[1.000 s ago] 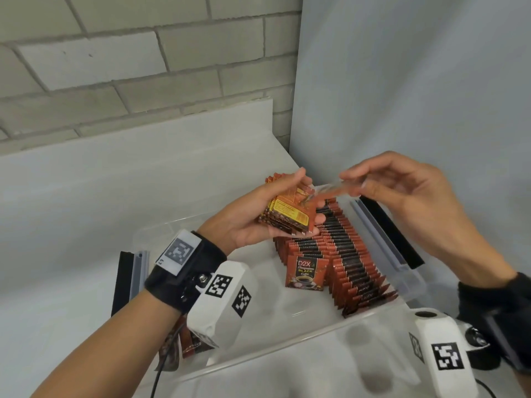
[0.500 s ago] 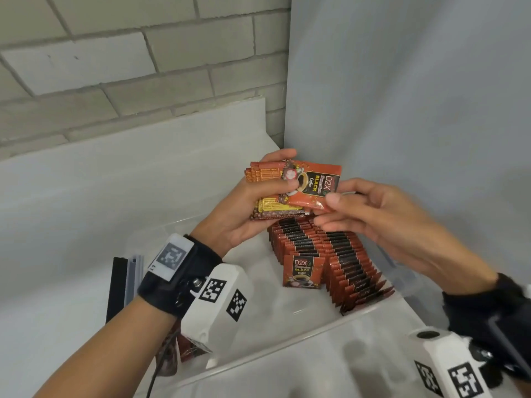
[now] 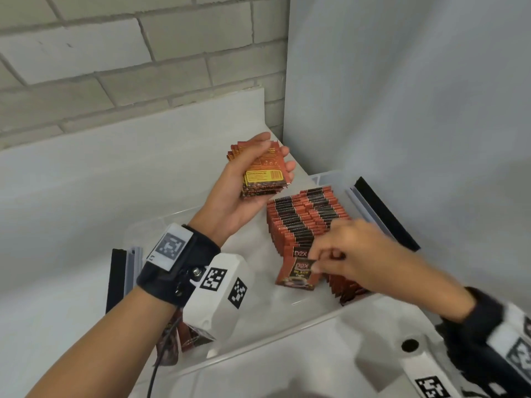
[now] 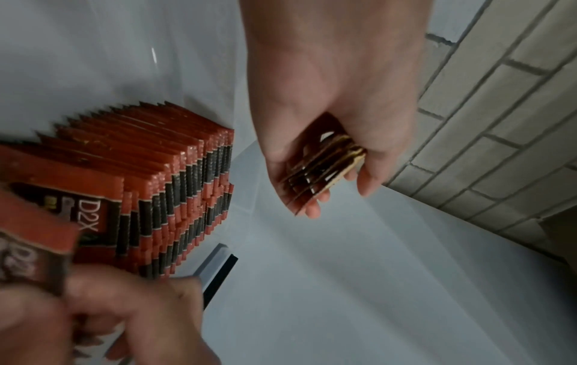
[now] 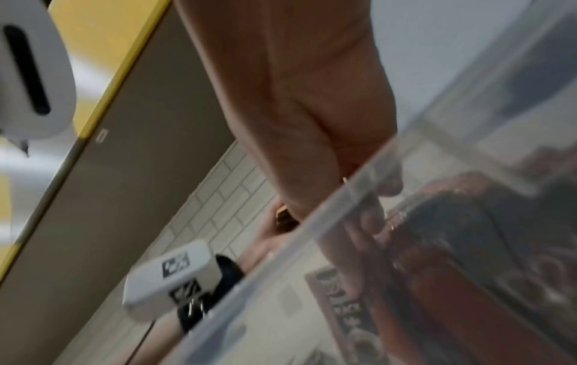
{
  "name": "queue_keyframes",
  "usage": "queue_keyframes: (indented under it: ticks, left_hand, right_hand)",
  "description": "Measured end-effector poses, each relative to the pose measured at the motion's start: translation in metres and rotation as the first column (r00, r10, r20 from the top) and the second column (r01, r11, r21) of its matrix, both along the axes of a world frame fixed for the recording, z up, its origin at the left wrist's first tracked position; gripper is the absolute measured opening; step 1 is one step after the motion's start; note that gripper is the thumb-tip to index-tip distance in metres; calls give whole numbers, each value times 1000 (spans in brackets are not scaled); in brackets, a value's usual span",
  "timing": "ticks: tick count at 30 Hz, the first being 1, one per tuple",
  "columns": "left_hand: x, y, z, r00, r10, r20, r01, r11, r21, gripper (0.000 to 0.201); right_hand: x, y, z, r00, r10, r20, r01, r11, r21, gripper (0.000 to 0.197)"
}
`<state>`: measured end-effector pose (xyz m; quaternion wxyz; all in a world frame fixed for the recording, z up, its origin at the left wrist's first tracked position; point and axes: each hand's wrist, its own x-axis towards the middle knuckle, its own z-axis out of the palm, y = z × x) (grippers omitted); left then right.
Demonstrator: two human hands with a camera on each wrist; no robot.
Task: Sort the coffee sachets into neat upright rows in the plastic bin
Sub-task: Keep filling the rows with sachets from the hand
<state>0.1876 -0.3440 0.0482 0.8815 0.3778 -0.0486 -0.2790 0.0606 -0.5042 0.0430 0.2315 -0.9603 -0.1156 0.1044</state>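
My left hand (image 3: pixel 253 179) holds a stack of red coffee sachets (image 3: pixel 263 175) above the far left of the clear plastic bin (image 3: pixel 258 344); the stack's edges (image 4: pixel 324 170) show under the curled fingers in the left wrist view. Inside the bin stand two upright rows of red and black sachets (image 3: pixel 304 222). My right hand (image 3: pixel 344 254) pinches one sachet (image 3: pixel 298 272) by its top edge at the near end of the left row. The right wrist view is blurred; it looks through the bin wall (image 5: pixel 343 217).
Loose sachets (image 3: pixel 184 337) lie in the bin's near left corner, partly hidden by my left wrist camera. Black latches sit on the bin's left (image 3: pixel 115 280) and right (image 3: pixel 385 214) sides. A grey brick wall (image 3: pixel 129 53) and a plain panel (image 3: pixel 402 96) close the corner behind.
My right hand took one sachet off the stack and carried it down to the near end of the left row. The left hand stayed raised with the stack.
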Motion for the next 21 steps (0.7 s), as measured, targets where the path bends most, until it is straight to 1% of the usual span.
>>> queue_keyframes:
  ticks: [2, 3, 4, 6, 7, 8, 9, 11, 14, 15, 18, 21]
  left_hand:
    - [0, 0, 0, 1000, -3, -7, 3, 1000, 8, 18]
    - [0, 1, 0, 1000, -7, -11, 7, 1000, 9, 19]
    - [0, 1, 0, 1000, -13, -13, 13, 1000, 6, 20]
    - [0, 0, 0, 1000, -24, -12, 24, 1000, 1, 21]
    - [0, 0, 0, 999, -30, -11, 30, 1000, -1, 21]
    - [0, 0, 0, 999, -36, -11, 36, 999, -2, 21]
    - [-1, -1, 0, 999, -42, -10, 42, 999, -4, 21]
    - [-1, -1, 1, 999, -48, -11, 48, 999, 3, 21]
    - [-2, -1, 1, 999, -52, -4, 52, 998, 20, 23]
    - [-3, -1, 1, 999, -54, 0, 54, 998, 26, 23]
    - [-4, -1, 2, 998, -58, 3, 58, 998, 33, 19]
    - [-3, -1, 2, 999, -54, -1, 54, 998, 34, 18]
  right_hand:
    - [0, 5, -10, 999, 26, 33, -19, 984, -180, 12]
    - [1, 7, -11, 997, 42, 59, -26, 970, -242, 13]
    - [2, 9, -12, 990, 79, 117, -41, 955, -295, 12]
    - [6, 8, -15, 936, 184, 301, -54, 918, -392, 18]
    - [6, 8, -16, 892, 212, 400, -40, 917, -397, 22]
    - [7, 7, -18, 851, 244, 465, -42, 914, -404, 24]
    - [7, 8, -20, 833, 279, 477, -59, 903, -426, 24]
    - [6, 7, -24, 834, 323, 447, -98, 885, -456, 25]
    - [7, 4, -25, 835, 322, 446, -97, 885, -456, 31]
    - [7, 2, -25, 829, 321, 457, -97, 889, -447, 36]
    - [9, 3, -29, 826, 333, 456, -127, 896, -425, 60]
    - [10, 6, -31, 822, 404, 402, -205, 868, -453, 73]
